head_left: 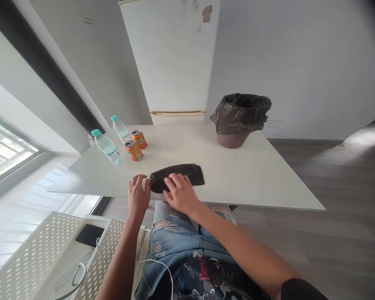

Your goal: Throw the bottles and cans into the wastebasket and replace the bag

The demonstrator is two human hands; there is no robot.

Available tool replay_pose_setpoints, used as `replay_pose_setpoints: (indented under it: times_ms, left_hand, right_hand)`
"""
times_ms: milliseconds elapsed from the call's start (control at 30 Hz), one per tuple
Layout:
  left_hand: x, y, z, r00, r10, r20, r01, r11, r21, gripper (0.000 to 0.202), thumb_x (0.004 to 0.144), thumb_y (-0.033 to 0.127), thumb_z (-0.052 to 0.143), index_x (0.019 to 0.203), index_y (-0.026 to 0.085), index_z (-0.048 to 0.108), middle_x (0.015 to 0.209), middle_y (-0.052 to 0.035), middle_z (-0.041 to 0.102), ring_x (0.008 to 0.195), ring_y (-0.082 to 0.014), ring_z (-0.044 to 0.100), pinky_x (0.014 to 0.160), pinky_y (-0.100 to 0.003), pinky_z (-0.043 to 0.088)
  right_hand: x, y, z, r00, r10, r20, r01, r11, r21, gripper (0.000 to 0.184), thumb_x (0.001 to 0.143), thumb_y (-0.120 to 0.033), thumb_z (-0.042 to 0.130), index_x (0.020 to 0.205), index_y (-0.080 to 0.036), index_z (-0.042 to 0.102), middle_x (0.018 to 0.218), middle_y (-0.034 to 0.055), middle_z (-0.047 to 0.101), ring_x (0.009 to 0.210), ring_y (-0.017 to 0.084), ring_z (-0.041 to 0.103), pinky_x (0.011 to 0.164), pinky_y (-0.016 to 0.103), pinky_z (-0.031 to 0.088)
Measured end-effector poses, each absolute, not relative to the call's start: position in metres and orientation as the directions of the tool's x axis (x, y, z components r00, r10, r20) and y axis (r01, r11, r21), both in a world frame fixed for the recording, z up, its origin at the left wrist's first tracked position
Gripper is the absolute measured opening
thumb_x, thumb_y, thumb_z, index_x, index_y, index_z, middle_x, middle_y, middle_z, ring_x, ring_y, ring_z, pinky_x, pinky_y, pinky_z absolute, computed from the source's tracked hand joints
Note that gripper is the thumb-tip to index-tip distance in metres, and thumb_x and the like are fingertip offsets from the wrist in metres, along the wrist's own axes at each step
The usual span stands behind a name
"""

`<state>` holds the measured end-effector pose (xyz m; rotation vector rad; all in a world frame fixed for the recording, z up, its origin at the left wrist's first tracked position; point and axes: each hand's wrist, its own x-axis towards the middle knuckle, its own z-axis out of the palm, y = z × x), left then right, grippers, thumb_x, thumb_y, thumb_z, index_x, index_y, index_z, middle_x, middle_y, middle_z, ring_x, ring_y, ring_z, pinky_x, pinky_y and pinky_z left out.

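A folded black plastic bag lies flat on the white table near its front edge, its long side running left to right. At its left end is my left hand, fingers curved and apart, with the thumb against the bag's edge. My right hand is over the front middle of the bag, palm down with the fingers spread, and covers part of it. Whether the right fingertips press on the plastic is hard to make out.
Two clear bottles with teal caps and two orange drink cans stand at the table's left. A brown bin lined with a black bag is at the back right. A perforated rack holding a phone stands lower left.
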<state>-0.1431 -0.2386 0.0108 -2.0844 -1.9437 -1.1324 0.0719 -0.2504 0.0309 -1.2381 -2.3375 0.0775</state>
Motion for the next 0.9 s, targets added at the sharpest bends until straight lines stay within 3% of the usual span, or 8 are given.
replay_pose_setpoints:
  times_ms: [133,200,333,467,533,667,800,900]
  left_hand:
    - [-0.132,-0.257,0.019,-0.097,0.789,0.607,0.857,-0.244,0.454,0.024,0.108,0.029,0.045,0.105,0.020,0.067,0.108,-0.0113,0.068,0.104,-0.0275,0.063,0.097,-0.043,0.049]
    - [-0.130,-0.266,0.024,-0.108,0.768,0.631,0.822,-0.288,0.491,0.026,0.108,0.023,0.042,0.101,0.020,0.067,0.107,-0.0102,0.067,0.103,-0.0248,0.063,0.095,-0.040,0.049]
    - [-0.138,-0.277,0.033,-0.193,0.699,0.689,0.791,-0.305,0.531,0.030,0.106,0.016,0.040,0.096,0.020,0.068,0.104,-0.0083,0.068,0.101,-0.0228,0.065,0.091,-0.037,0.049]
    - [-0.150,-0.278,0.028,-0.086,0.751,0.655,0.775,-0.362,0.517,0.030,0.104,0.014,0.041,0.101,0.020,0.070,0.108,-0.0077,0.072,0.106,-0.0229,0.067,0.095,-0.037,0.051]
    - [-0.152,-0.273,0.020,0.003,0.811,0.585,0.769,-0.376,0.518,0.031,0.100,0.012,0.043,0.111,0.021,0.070,0.116,-0.0080,0.073,0.113,-0.0241,0.067,0.100,-0.039,0.051]
    - [-0.146,-0.260,0.011,0.058,0.925,0.377,0.811,-0.264,0.522,0.048,0.088,0.013,0.052,0.134,0.022,0.064,0.127,-0.0090,0.074,0.121,-0.0298,0.066,0.106,-0.047,0.051]
    - [-0.134,-0.262,0.020,0.132,0.964,0.231,0.736,-0.252,0.629,0.051,0.086,0.013,0.053,0.133,0.027,0.063,0.101,-0.0005,0.078,0.094,-0.0216,0.073,0.094,-0.038,0.057]
    - [-0.131,-0.273,0.026,0.162,0.959,0.233,0.654,-0.282,0.702,0.035,0.093,0.017,0.052,0.124,0.027,0.066,0.090,0.0015,0.076,0.077,-0.0169,0.072,0.080,-0.031,0.059]
  right_hand:
    - [0.032,-0.265,0.005,-0.472,0.816,0.333,0.800,0.555,-0.226,0.086,0.101,-0.062,0.057,0.163,-0.007,0.036,0.166,0.0269,0.039,0.152,0.043,0.037,0.122,0.067,0.033]
    - [0.033,-0.266,-0.008,-0.531,0.780,0.331,0.782,0.602,-0.164,0.078,0.103,-0.052,0.058,0.164,-0.010,0.035,0.168,0.0245,0.038,0.156,0.041,0.034,0.128,0.065,0.025]
    - [0.072,-0.267,-0.020,-0.668,0.650,0.363,0.645,0.749,-0.153,0.055,0.107,-0.021,0.046,0.162,-0.019,0.043,0.157,0.0134,0.057,0.147,0.027,0.049,0.134,0.057,0.019]
    - [0.104,-0.270,-0.014,-0.673,0.635,0.380,0.596,0.769,-0.230,0.046,0.111,-0.023,0.038,0.155,-0.021,0.054,0.147,0.0090,0.066,0.140,0.022,0.056,0.136,0.053,0.016]
    - [0.103,-0.270,-0.008,-0.612,0.691,0.384,0.643,0.718,-0.265,0.052,0.111,-0.031,0.043,0.162,-0.022,0.045,0.158,0.0103,0.057,0.149,0.024,0.048,0.136,0.057,0.014]
    - [0.080,-0.266,-0.001,-0.446,0.841,0.305,0.773,0.534,-0.342,0.086,0.102,-0.039,0.059,0.172,-0.014,0.015,0.173,0.0162,0.033,0.162,0.032,0.028,0.132,0.065,0.020]
    - [0.073,-0.265,-0.003,-0.537,0.798,0.273,0.740,0.601,-0.303,0.080,0.100,-0.029,0.058,0.170,-0.012,0.024,0.172,0.0166,0.035,0.161,0.033,0.029,0.133,0.067,0.014]
    - [0.091,-0.271,0.001,-0.665,0.679,0.310,0.623,0.734,-0.272,0.066,0.098,-0.019,0.054,0.163,-0.014,0.042,0.171,0.0145,0.037,0.161,0.031,0.028,0.134,0.064,0.012]
